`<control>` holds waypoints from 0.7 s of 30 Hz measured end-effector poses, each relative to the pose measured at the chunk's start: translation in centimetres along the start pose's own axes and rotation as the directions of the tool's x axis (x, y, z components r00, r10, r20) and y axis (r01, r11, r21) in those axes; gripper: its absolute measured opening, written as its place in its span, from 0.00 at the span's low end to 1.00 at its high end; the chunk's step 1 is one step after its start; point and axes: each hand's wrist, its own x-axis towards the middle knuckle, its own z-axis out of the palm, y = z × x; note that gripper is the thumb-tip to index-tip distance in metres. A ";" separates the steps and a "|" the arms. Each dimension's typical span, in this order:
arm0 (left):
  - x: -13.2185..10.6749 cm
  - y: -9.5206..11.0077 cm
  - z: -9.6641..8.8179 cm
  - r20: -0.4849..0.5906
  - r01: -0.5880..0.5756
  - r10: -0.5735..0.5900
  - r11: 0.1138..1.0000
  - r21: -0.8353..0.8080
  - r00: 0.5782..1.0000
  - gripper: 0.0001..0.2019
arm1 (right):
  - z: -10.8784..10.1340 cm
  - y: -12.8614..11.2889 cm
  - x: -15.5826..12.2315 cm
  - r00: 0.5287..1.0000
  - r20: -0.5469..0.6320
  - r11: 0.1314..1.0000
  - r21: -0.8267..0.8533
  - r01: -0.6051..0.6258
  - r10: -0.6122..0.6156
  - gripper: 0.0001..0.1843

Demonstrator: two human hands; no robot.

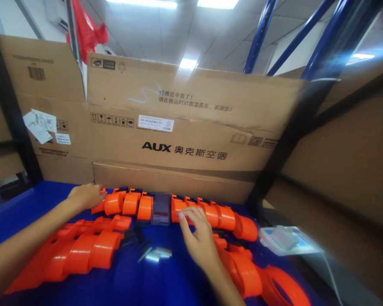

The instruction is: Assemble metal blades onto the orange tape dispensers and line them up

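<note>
A row of orange curved plastic parts (pixel 130 204) with black pieces behind them runs along the back of the blue table. My left hand (pixel 87 195) is at the row's left end, its fingers bent over the endmost orange part (pixel 98 207). Near the middle, my right hand (pixel 196 231) hovers in front of the row, thumb and fingers apart, with nothing seen in it. A dark rectangular block (pixel 161 208) stands upright between the orange parts, left of that hand. Small metal pieces (pixel 158 254) and black pieces (pixel 140 240) lie between my arms.
More orange parts lie front left (pixel 79 255) and front right (pixel 245 272), partly behind my arms. A pale plastic box (pixel 287 240) with a cord sits at right. An AUX cardboard sheet (pixel 178 127) stands behind the blue table (pixel 130 280), between dark rack posts.
</note>
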 end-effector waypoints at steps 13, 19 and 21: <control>-0.2 -0.9 1.0 0.065 0.028 -0.037 0.992 0.125 0.997 0.32 | -0.1 -0.1 -0.1 1.000 0.020 1.000 0.012 -0.014 0.014 0.13; -1.0 -0.5 -2.4 -0.063 0.049 -0.039 0.986 0.159 0.997 0.32 | -0.2 -0.2 -0.1 0.999 0.022 0.999 0.026 -0.026 0.025 0.14; -1.8 0.3 -4.2 -0.122 0.041 -0.021 0.986 0.162 0.992 0.33 | -0.1 -0.3 -0.1 0.999 0.020 0.998 0.044 -0.038 0.038 0.14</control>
